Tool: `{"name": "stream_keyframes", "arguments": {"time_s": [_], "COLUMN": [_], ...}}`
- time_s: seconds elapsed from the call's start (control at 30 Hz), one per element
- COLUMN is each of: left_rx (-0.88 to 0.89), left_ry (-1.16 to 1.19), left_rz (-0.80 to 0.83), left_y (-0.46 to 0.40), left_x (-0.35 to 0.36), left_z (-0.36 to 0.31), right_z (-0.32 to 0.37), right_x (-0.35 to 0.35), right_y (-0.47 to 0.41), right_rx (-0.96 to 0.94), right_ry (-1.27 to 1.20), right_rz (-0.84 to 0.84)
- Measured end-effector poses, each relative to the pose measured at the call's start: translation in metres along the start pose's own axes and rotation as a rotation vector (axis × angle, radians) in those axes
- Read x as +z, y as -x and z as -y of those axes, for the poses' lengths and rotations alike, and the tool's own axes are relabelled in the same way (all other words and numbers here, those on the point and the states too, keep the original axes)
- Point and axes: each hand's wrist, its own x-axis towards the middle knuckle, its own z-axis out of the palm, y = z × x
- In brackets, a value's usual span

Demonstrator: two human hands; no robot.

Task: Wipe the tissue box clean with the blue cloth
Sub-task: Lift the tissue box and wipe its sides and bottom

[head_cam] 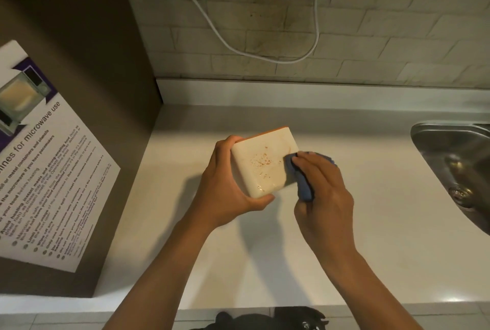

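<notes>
**Tissue box held above a countertop, blue cloth at its right edge**

Tissue box [262, 165], white with an orange far side, sits tilted in the left hand [225, 184], above the pale countertop [265, 263]. The fingers wrap the box's left side from behind and the thumb hooks under its near corner; most of those fingers are hidden by the box. The broad face turned toward the camera carries reddish-brown specks near its middle and a wet-looking smear along its lower edge. Whether the box has an opening cannot be told from this side.

The right hand [323, 192] grips the bunched blue cloth [302, 184], with curled fingers pressing it against the right edge of the box. Most of the cloth is covered by the hand; only a fold near the fingertips and a strip below the thumb show.

At right, a steel sink [456, 160] is cut off by the frame edge. At left, a printed microwave-use notice [45, 165] leans on a brown panel, its small text hard to read. A white cable [220, 35] loops down the tiled wall [371, 38] from a fixture cut off at the top edge. A dark object at the bottom edge cannot be identified.
</notes>
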Motion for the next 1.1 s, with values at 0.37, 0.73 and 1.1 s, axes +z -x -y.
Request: {"name": "stream_keyframes", "arguments": {"time_s": [0.37,0.73,1.1], "left_rx": [-0.030,-0.016,-0.016], "left_ry": [-0.031,-0.042,-0.051], "left_rz": [0.008,0.022,0.025], "left_y": [-0.007,-0.006,-0.006], "left_x": [-0.002,-0.002,-0.003], "left_z": [0.002,0.002,0.001], "right_z": [0.005,0.000,-0.001], "right_x": [-0.002,-0.002,-0.003], "right_y": [-0.011,-0.020,-0.027], "right_rx": [0.033,0.014,-0.033], "right_ry": [-0.027,-0.006,0.020], "right_rz": [-0.002,0.015,0.048]}}
